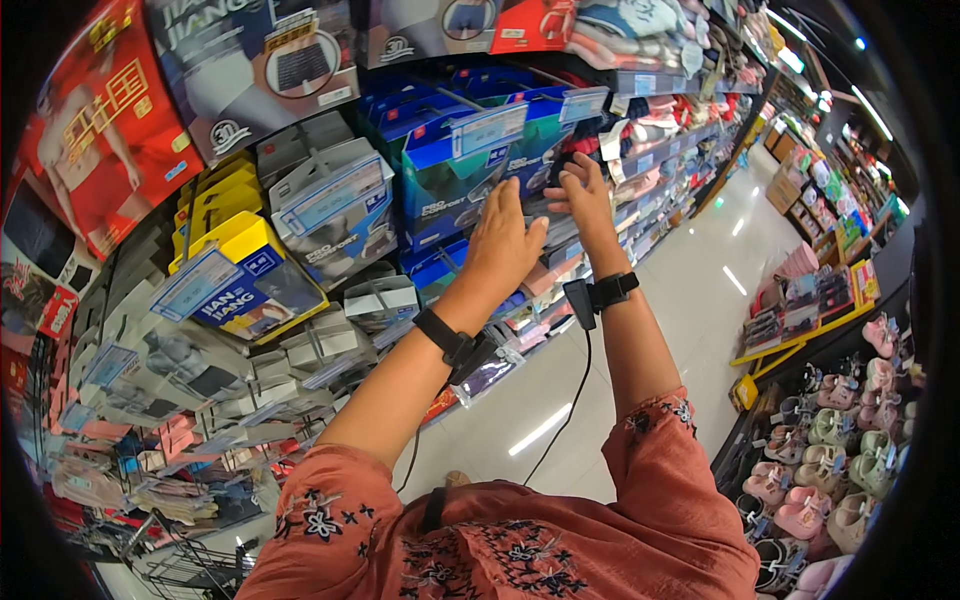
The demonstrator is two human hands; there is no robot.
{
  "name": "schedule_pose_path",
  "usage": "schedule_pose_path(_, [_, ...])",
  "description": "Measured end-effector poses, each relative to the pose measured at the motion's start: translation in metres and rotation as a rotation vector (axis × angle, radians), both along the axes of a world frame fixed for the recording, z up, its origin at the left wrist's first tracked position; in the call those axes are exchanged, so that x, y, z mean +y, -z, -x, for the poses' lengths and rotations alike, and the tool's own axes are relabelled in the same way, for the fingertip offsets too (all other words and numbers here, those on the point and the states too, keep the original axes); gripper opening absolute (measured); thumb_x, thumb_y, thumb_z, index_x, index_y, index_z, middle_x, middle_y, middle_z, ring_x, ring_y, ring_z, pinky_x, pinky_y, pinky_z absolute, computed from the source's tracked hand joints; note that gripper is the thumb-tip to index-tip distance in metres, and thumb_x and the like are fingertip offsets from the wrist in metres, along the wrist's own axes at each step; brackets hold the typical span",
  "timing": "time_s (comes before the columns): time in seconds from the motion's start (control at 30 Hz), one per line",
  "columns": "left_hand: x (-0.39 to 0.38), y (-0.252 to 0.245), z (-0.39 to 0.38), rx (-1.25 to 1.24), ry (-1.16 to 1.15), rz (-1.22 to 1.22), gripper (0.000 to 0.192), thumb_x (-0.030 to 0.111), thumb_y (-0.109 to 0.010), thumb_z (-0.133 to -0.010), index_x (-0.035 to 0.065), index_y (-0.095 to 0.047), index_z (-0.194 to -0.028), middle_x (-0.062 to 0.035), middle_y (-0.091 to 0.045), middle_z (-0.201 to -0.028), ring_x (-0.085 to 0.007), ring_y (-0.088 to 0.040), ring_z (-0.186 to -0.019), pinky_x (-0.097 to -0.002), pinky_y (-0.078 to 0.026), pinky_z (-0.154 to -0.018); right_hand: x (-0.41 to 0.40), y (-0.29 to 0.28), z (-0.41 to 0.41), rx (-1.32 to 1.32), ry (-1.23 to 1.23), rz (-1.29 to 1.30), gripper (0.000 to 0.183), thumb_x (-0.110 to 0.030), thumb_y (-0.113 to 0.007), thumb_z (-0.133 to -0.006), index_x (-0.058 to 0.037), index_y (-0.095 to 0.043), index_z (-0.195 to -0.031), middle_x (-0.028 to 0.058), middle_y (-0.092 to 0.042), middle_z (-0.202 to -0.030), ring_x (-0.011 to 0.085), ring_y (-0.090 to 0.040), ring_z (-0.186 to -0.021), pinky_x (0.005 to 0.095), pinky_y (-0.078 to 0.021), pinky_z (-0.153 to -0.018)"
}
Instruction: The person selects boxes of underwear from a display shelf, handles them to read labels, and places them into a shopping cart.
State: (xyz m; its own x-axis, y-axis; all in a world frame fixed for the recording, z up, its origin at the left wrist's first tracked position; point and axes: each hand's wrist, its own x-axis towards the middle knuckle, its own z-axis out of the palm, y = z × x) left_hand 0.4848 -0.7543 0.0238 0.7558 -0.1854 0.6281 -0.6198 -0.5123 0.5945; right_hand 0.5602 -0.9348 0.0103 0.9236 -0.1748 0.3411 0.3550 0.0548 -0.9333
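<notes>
Both my arms reach up to a store rack of boxed underwear. My left hand (504, 238) is raised in front of blue and green boxes (444, 196), its fingers extended and nothing seen in it. To its right, my right hand (586, 196) has its fingers spread and slightly bent, with no item visible in it, near the boxes' right edge. Whether either hand touches a box cannot be told. Left of the hands hang grey-white boxes (337, 217) and a yellow and blue box (259, 289). Each wrist wears a black strap with a small device and a cable.
Folded clothing (637, 41) fills shelves at the upper right. A tiled floor aisle (675, 300) runs between the rack and a display of children's clogs (806, 510). A yellow-edged stand (810, 322) borders the aisle. A black wire cart (187, 570) stands at the lower left.
</notes>
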Motion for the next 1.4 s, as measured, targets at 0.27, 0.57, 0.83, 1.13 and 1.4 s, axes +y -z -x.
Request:
schedule_pose_path(0.27, [-0.021,-0.005,-0.007,0.117,-0.131,-0.049,0.074,0.022,-0.066,-0.088,-0.0146,-0.03,-0.14,-0.0359,-0.042,-0.139,-0.047,-0.045,-0.13,-0.0457,-0.041,-0.108,-0.004,-0.002,-0.007,0.045,-0.011,0.006,0.062,-0.014,-0.058,-0.094,-0.0001,-0.031,-0.147,0.0263,-0.047,-0.14,0.0257,-0.071,-0.081,0.03,-0.0572,-0.059])
schedule_pose_path(0.57, [-0.02,-0.011,-0.012,0.201,-0.203,-0.009,0.077,0.028,-0.066,-0.088,-0.0141,-0.03,-0.141,-0.0363,-0.047,-0.132,-0.0481,-0.051,-0.121,-0.0484,-0.045,-0.101,0.002,-0.014,-0.008,0.03,-0.008,0.039,0.06,-0.014,-0.057,-0.094,0.0007,-0.033,-0.147,0.0241,-0.05,-0.137,0.0238,-0.07,-0.082,0.0293,-0.0569,-0.058])
schedule_pose_path(0.83, [-0.015,-0.015,-0.018,0.198,-0.233,-0.047,0.074,0.028,-0.067,-0.087,-0.0129,-0.033,-0.139,-0.0318,-0.049,-0.13,-0.0458,-0.054,-0.118,-0.0468,-0.049,-0.096,0.005,-0.021,-0.011,0.043,0.019,0.093,0.056,-0.012,-0.056,-0.093,0.0002,-0.038,-0.145,0.0219,-0.054,-0.131,0.0224,-0.07,-0.083,0.029,-0.0569,-0.057])
schedule_pose_path(1.13, [-0.013,-0.018,-0.007,0.25,-0.165,-0.019,0.071,0.029,-0.066,-0.089,-0.0117,-0.036,-0.139,-0.0315,-0.049,-0.129,-0.0458,-0.053,-0.118,-0.0475,-0.047,-0.098,0.003,-0.023,-0.008,0.03,0.038,0.104,0.051,-0.011,-0.054,-0.092,0.0014,-0.043,-0.139,0.0166,-0.06,-0.116,0.0198,-0.07,-0.082,0.0271,-0.0568,-0.058])
schedule_pose_path(1.4, [-0.014,-0.015,-0.005,0.221,-0.143,-0.015,0.071,0.029,-0.065,-0.089,-0.0124,-0.036,-0.139,-0.0325,-0.05,-0.127,-0.0459,-0.054,-0.118,-0.0467,-0.047,-0.099,-0.008,-0.013,-0.016,-0.005,0.068,0.081,0.046,-0.011,-0.054,-0.091,0.0022,-0.047,-0.134,0.014,-0.061,-0.112,0.0196,-0.069,-0.086,0.028,-0.0577,-0.065])
